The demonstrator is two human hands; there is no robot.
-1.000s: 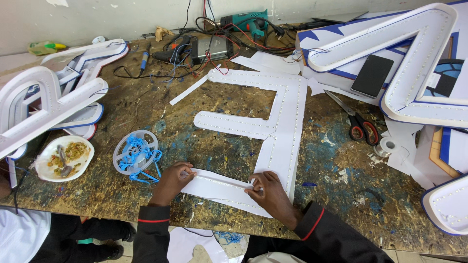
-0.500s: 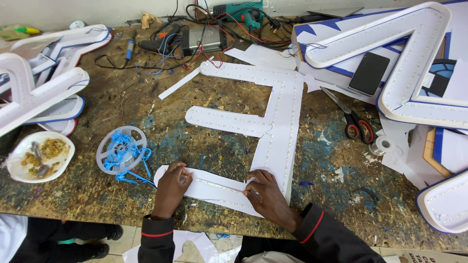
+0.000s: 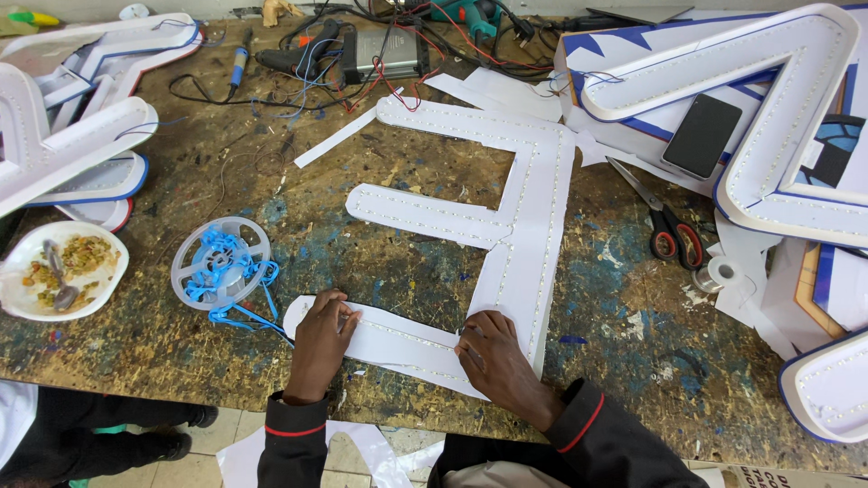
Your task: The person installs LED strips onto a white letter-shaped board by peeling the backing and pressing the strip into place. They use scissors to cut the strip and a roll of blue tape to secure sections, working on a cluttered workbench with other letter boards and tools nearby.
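Observation:
A large flat white letter-shaped panel [image 3: 529, 208] with rows of small LEDs lies on the paint-stained workbench [image 3: 389, 271]. Its lowest arm [image 3: 398, 339] reaches toward me. My left hand [image 3: 321, 339] presses on the rounded left end of that arm, fingers curled on the LED strip. My right hand [image 3: 493, 357] pinches the strip near where the arm joins the upright bar. Both hands rest on the panel and neither lifts it.
A clear reel of blue wire [image 3: 221, 264] sits left of my left hand. A plate of food with a spoon [image 3: 59, 269] is at far left. Scissors [image 3: 665, 226], a tape roll [image 3: 721, 271], a phone [image 3: 703, 136], white channel letters [image 3: 778, 117] and tangled cables [image 3: 362, 54] surround the panel.
The view has shifted slightly closer and lower. Both hands stay on the panel's lower arm, with the fingers shifting only slightly along the strip.

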